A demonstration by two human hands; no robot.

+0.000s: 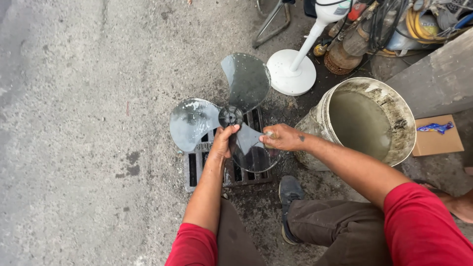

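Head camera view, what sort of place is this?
Likely an outdoor work spot beside a repair shop: rough concrete ground with a drain grate, a dirty bucket of murky water, and a white fan stand beside piled hoses and motor parts.

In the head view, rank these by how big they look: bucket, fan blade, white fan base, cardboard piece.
1. Fan blade and bucket: look alike, not ranked.
2. White fan base.
3. Cardboard piece, cut off at the edge.

Both forearms reach forward, left hand (222, 142) gripping, right hand (282, 137) seemingly pinching, fingers curled.
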